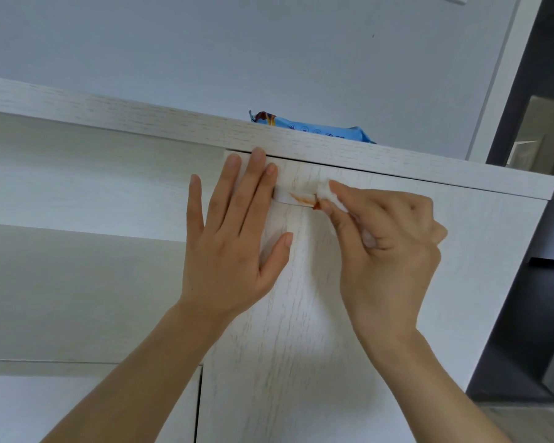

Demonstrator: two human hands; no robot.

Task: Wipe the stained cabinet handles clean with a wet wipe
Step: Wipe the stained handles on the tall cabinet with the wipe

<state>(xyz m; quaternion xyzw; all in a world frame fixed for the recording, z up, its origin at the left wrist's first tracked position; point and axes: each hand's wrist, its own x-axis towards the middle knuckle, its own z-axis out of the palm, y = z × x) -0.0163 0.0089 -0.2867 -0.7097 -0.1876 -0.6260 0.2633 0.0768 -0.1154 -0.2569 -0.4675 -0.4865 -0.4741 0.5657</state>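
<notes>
A white handle (293,199) near the top of the pale wood cabinet door (301,314) carries a red-orange smear along its front. My right hand (387,244) pinches a folded white wet wipe (328,195) and holds it against the handle's right end, where a red blob shows at the wipe's edge. My left hand (234,235) lies flat on the door with straight fingers, and its fingertips cover the handle's left end.
A blue pack of wet wipes (314,127) lies on the cabinet top (141,119), just above the door. Open shelves (77,187) sit to the left of the door. A grey wall rises behind, and a dark doorway opens at the right.
</notes>
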